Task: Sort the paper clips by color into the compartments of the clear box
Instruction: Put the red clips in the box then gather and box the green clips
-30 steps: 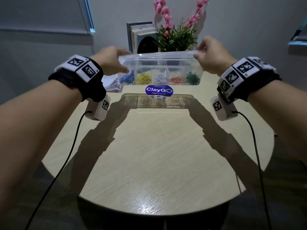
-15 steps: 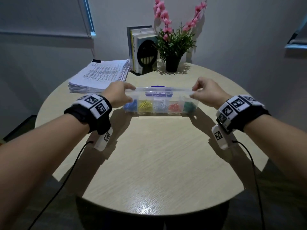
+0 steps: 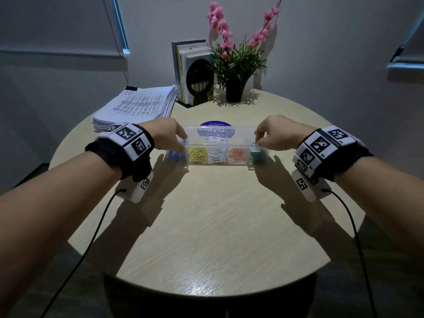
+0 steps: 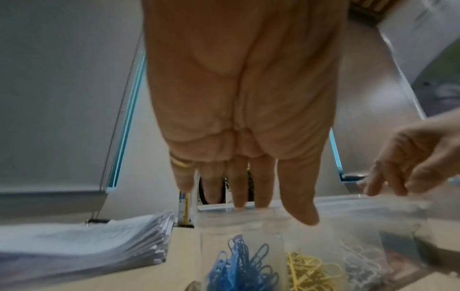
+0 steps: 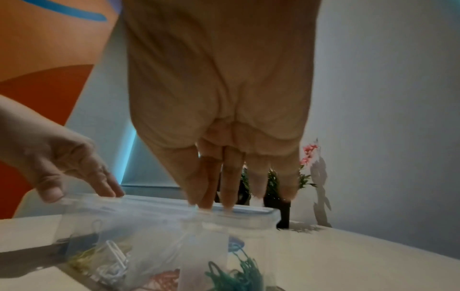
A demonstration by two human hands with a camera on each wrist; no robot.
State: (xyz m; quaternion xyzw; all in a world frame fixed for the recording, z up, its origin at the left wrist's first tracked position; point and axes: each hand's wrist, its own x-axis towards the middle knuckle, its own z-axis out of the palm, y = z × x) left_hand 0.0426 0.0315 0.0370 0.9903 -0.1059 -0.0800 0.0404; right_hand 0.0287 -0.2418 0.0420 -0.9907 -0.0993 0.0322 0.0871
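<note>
The clear box (image 3: pixel 241 132) sits on the round table (image 3: pixel 218 226) with its lid on. Its compartments hold, left to right, blue clips (image 3: pixel 175 156), yellow clips (image 3: pixel 197 154), white clips (image 3: pixel 217 154), red clips (image 3: pixel 238 154) and green clips (image 3: pixel 258 157). My left hand (image 3: pixel 184 143) holds the box's left end, thumb in front and fingers over the lid (image 4: pixel 361 208). My right hand (image 3: pixel 259 140) pinches the right end the same way, fingertips on the lid (image 5: pixel 248 214). The blue clips (image 4: pixel 239 265) and the green clips (image 5: pixel 239 275) show up close through the walls.
A thick stack of printed paper (image 3: pixel 137 106) lies at the back left. Upright books (image 3: pixel 192 72) and a potted plant with pink flowers (image 3: pixel 236 65) stand at the back. A blue round sticker (image 3: pixel 214 123) is on the table behind the box. Wrist cables trail toward me.
Both hands have brought the box down from the air and toward me, and it now rests on the table. They still hold its two ends.
</note>
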